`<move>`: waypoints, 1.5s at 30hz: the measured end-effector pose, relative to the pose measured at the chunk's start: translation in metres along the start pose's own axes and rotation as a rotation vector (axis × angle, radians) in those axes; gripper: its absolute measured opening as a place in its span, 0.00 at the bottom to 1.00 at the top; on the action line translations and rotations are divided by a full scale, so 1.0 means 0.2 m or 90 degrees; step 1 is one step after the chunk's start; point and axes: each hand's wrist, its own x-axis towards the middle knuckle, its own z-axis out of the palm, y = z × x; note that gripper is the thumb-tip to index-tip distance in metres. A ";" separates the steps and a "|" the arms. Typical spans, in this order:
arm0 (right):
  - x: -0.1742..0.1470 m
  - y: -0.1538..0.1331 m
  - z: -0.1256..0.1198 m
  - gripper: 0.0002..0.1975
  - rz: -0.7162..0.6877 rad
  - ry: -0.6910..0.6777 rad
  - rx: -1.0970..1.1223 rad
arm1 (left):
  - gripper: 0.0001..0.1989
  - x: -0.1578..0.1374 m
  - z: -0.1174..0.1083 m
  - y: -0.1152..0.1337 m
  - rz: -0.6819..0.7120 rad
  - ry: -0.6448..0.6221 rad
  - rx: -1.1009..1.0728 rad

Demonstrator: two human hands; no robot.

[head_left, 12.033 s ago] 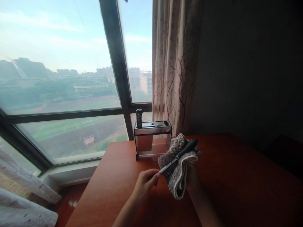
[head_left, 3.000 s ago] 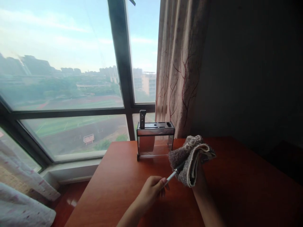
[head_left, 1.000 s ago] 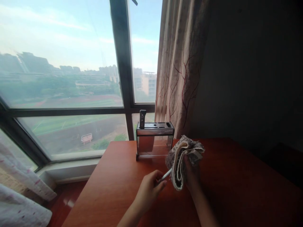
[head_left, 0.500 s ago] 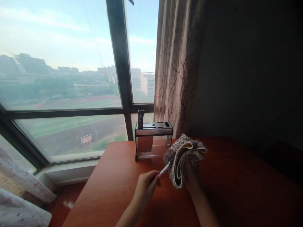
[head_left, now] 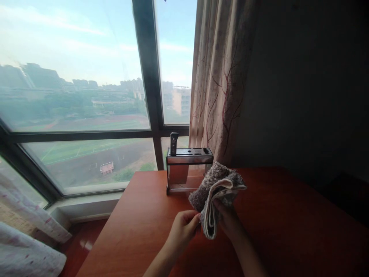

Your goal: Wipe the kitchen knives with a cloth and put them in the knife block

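Note:
My right hand [head_left: 227, 215] is closed around a folded, fluffy grey-brown cloth [head_left: 220, 177] with cream edges, held above the table. Its fingers are partly tucked behind and inside the folds. My left hand [head_left: 184, 227] is pinched at the cloth's lower left side. The slim, pale handle seen in it half a second earlier is now hidden by the fingers and the cloth, so its kind cannot be made out. Just beyond the cloth stands a clear-sided knife block [head_left: 188, 156] with a dark slotted top. A black-handled knife [head_left: 173, 144] sits upright in its left slot.
The reddish-brown wooden table [head_left: 138, 219] spreads beneath my hands, its left edge running down toward me. Behind it are a large window [head_left: 83, 150] and a patterned curtain [head_left: 219, 84]. A white curtain [head_left: 31, 246] hangs at lower left, and the right side is dark.
The cloth has shifted left and turned, covering the pale handle that showed between it and my left hand. My left hand now meets the cloth. The view has moved slightly.

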 end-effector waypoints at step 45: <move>0.02 0.02 0.07 0.26 0.024 0.094 0.083 | 0.14 -0.04 -0.03 -0.03 0.320 0.214 0.635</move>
